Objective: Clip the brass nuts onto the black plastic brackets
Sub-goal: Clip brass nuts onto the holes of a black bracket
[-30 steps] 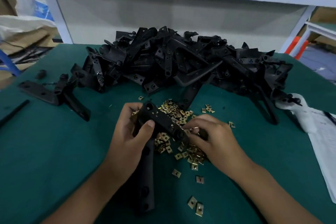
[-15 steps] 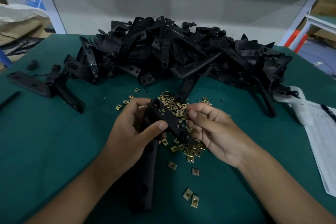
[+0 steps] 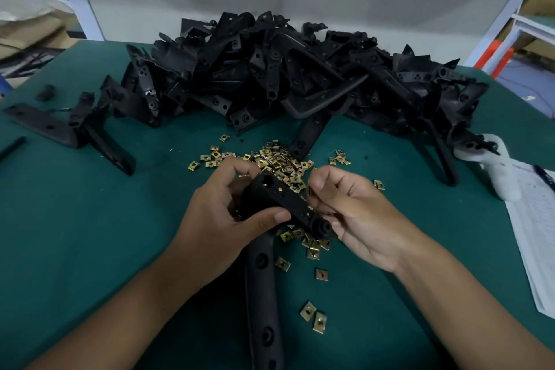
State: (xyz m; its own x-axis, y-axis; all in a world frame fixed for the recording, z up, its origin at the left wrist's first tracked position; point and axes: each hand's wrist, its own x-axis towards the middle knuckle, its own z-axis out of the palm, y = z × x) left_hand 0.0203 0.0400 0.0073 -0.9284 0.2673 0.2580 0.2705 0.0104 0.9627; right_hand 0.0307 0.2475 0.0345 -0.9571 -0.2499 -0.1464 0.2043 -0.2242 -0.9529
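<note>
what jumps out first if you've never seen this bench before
A big tangled heap of black plastic brackets fills the far side of the green table. Nearer, a scatter of small brass nuts glints on the cloth. In the middle, the left hand grips one black bracket while the right hand pinches at its edge; whether it holds a nut is hidden.

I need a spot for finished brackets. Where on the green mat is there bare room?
Bare green mat lies on the near left, bordered by the loose black bracket and the left forearm. A narrower patch lies on the near right, between the right forearm and the white paper sheet. The middle is crowded with scattered brass nuts; behind is the heap of black plastic brackets.
</note>
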